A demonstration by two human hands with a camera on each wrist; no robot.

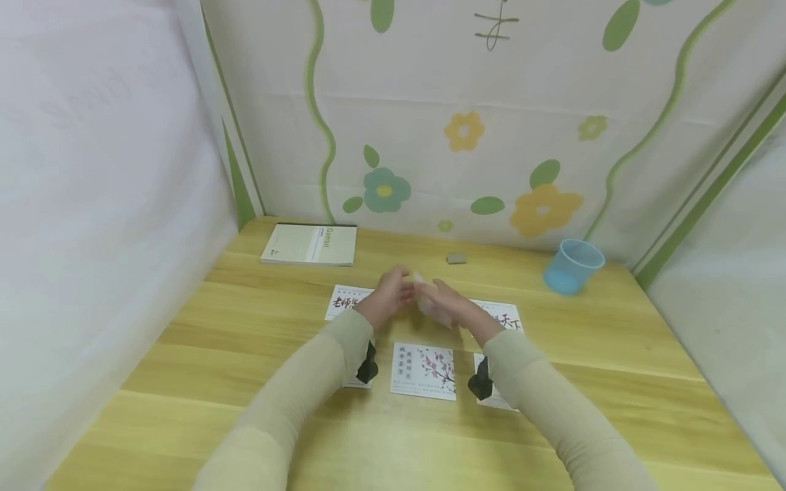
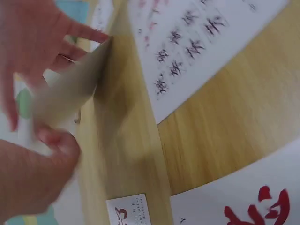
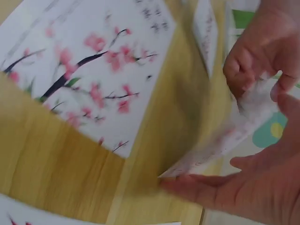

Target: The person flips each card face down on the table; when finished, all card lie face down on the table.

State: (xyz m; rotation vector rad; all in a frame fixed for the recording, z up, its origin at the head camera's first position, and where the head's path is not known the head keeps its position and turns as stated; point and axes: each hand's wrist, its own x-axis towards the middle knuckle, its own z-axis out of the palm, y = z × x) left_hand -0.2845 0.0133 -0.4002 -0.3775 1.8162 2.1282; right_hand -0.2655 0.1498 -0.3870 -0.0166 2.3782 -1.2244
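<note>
The left arm [image 1: 307, 382] and right arm [image 1: 561, 409] reach forward and inward; the left grip [image 1: 388, 294] pinches with curled fingers, the right grip [image 1: 452, 302] extends straight fingers.

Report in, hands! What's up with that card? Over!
Left hand pinching card. Right hand touching it. Card tilted between them. Other cards lie flat on table; nothing seen blocking. Over.

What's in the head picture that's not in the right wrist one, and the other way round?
Only the head view shows the blue cup and the sleeves. Only the right wrist view shows reddish marks on the held card. Both show that card, the left hand, the right hand, the blossom card and the wooden table.
</note>
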